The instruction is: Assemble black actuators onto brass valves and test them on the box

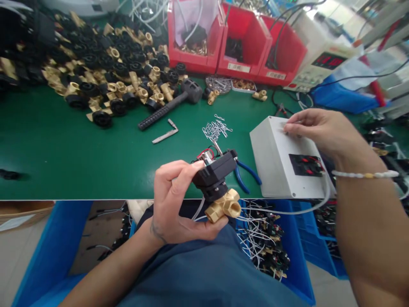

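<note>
My left hand (179, 204) grips a motorized valve (214, 179) near the table's front edge. Its brass body with several ports points down toward me, and its black actuator is up, with wires and metal parts showing at the top. From the valve a white cable runs off to the right, toward a grey control box (277, 153). My right hand (315, 128) rests on that box's top face, thumb and fingers pinched together; whatever is between the fingertips is hidden. Blue-handled pliers (247, 175) lie on the table just behind the valve.
Brass valves with black caps (118, 81) heap at the back left. A black mallet (172, 106), a hex key (166, 135) and spring clips (217, 129) lie mid-table. Red bins (198, 62) and a power supply (322, 59) stand behind. A blue crate (297, 264) below holds wired valves.
</note>
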### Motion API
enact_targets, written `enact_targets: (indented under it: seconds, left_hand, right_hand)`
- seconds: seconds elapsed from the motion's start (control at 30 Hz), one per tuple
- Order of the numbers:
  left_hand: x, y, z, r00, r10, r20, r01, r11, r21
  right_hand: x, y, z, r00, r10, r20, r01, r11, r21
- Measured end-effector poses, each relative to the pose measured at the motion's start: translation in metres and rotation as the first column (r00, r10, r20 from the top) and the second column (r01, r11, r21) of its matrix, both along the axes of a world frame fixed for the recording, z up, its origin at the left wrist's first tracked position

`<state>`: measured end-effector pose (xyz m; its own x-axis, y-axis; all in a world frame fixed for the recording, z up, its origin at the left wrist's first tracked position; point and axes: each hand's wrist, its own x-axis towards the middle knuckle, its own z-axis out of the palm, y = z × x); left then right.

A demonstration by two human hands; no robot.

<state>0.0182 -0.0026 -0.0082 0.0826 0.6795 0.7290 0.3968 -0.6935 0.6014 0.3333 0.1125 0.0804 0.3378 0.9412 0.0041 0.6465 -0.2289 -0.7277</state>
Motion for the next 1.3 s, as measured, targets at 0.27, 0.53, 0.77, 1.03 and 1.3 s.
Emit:
enact_targets:
  seconds: [0.27, 0.53, 0.77, 1.03, 1.3]
  left_hand:
    - [0.007, -0.006, 0.005, 0.999, 0.013, 0.047, -0.013, 1.0, 0.01]
    - [0.014, -0.022, 0.014, 0.999, -0.047, 0.021, 0.051, 0.975, -0.215]
    - [0.015, -0.022, 0.021, 0.998, -0.056, -0.004, 0.054, 0.979, -0.195]
    - [0.016, -0.018, 0.017, 0.999, -0.046, 0.019, 0.049, 0.961, -0.272]
    - [-0.007, 0.011, -0.017, 0.997, -0.034, -0.065, 0.014, 0.957, -0.289]
  right_hand:
    - [-0.097, -0.071, -0.015, 0.894, 0.34, -0.291, -0.062, 0.739, 0.671]
    - [-0.183, -0.113, -0.041, 0.811, 0.307, -0.498, 0.03, 0.828, 0.56]
    - [-0.165, -0.109, -0.035, 0.784, 0.386, -0.487, -0.072, 0.835, 0.546]
    - [-0.171, -0.095, -0.057, 0.809, 0.288, -0.512, -0.004, 0.874, 0.486]
    - [-0.162, -0.094, -0.076, 0.859, 0.269, -0.436, 0.001, 0.85, 0.526]
